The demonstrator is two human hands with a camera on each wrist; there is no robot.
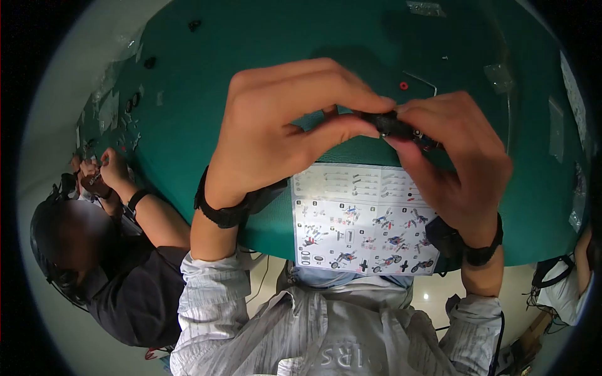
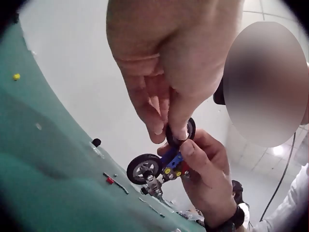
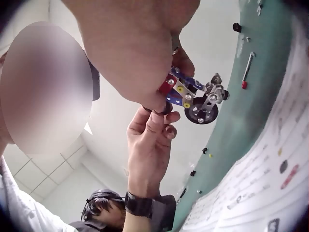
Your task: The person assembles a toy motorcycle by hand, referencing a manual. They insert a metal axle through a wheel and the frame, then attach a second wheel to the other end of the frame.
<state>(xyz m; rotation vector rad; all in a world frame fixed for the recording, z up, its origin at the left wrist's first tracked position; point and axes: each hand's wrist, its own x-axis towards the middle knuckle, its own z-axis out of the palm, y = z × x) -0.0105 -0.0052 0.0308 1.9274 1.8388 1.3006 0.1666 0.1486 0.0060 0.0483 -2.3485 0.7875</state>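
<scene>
A small toy motorcycle of metal strips is held in the air between both hands; its blue strips [image 2: 170, 155] and front wheel [image 2: 141, 170] show in the left wrist view. My left hand [image 1: 269, 122] pinches the black rear wheel [image 2: 192, 129] between thumb and fingers. My right hand [image 1: 464, 153] grips the blue and red frame [image 3: 187, 96] beside that wheel. In the right wrist view the front wheel [image 3: 193, 114] hangs free of the fingers. The fingers partly cover the rear wheel and the frame around it.
A printed sheet of picture steps [image 1: 351, 216] lies at the near table edge. Beyond the hands are a red ring [image 1: 404, 86] and a thin metal rod [image 1: 421, 78]. Black parts [image 1: 150, 62] and clear bags [image 1: 499, 78] lie around. Another person [image 1: 138, 276] sits at the left.
</scene>
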